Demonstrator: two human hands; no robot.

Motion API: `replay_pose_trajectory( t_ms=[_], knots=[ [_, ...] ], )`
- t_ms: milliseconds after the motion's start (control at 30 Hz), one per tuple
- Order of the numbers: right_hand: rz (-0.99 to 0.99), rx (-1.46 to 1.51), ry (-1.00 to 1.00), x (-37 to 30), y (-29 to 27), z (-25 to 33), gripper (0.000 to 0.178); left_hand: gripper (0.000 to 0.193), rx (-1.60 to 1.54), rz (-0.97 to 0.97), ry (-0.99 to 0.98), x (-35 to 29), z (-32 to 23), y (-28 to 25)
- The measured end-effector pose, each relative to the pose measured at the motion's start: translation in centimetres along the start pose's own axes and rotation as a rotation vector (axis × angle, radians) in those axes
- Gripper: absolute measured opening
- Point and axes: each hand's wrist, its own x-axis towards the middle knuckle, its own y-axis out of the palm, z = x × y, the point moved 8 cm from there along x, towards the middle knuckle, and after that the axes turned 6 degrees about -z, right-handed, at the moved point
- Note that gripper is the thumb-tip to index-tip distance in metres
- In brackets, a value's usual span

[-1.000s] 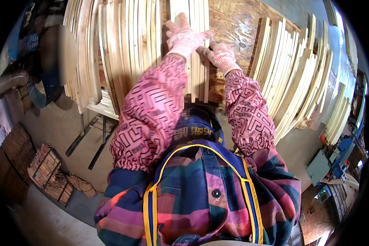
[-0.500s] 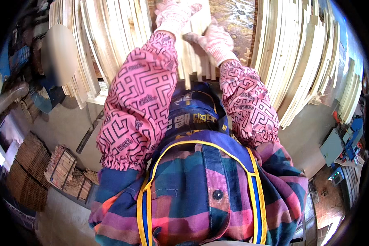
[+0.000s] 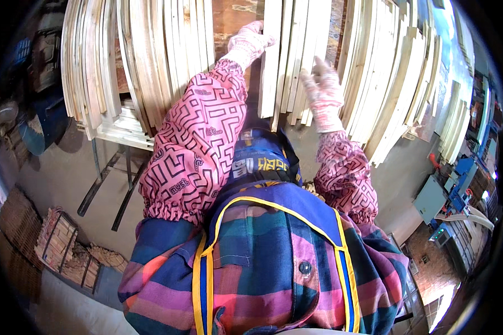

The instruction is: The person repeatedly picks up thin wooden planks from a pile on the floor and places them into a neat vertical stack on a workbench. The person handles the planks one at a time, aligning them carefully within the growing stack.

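Note:
Both my hands wear pink-and-white knit gloves, with pink patterned sleeve covers on my forearms. My left hand (image 3: pixel 250 42) grips the edge of a pale wooden slat (image 3: pixel 272 61) that stands upright among several leaning slats (image 3: pixel 299 67). To the right, my right hand (image 3: pixel 324 92) hovers with fingers spread against the fronts of those slats and holds nothing. A brown board (image 3: pixel 232 17) shows behind the slats, between the two stacks.
More curved pale slats lean at the left (image 3: pixel 134 61) and right (image 3: pixel 397 84). A metal stand (image 3: pixel 109 173) carries a slat pile at the left. Wire baskets of wood offcuts (image 3: pixel 61 245) sit on the floor lower left. A blue-grey machine (image 3: pixel 447 195) stands at right.
My right hand has let go of the slat and dropped lower to the right, fingers now spread. My left hand stays on the slat's edge. The view has shifted closer to the stack.

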Motion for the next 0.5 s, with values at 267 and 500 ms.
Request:
replay_pose_trajectory(
  t_ms=[267, 500],
  knots=[
    [-0.019, 0.015, 0.064, 0.2, 0.1, 4.0, 0.05, 0.099, 0.468, 0.007, -0.09, -4.2, -1.7, 0.9],
    [-0.086, 0.231, 0.15, -0.4, 0.5, 1.5, 0.053, 0.078, 0.074, 0.249, -0.078, -4.4, 2.0, 2.6]
  ],
)
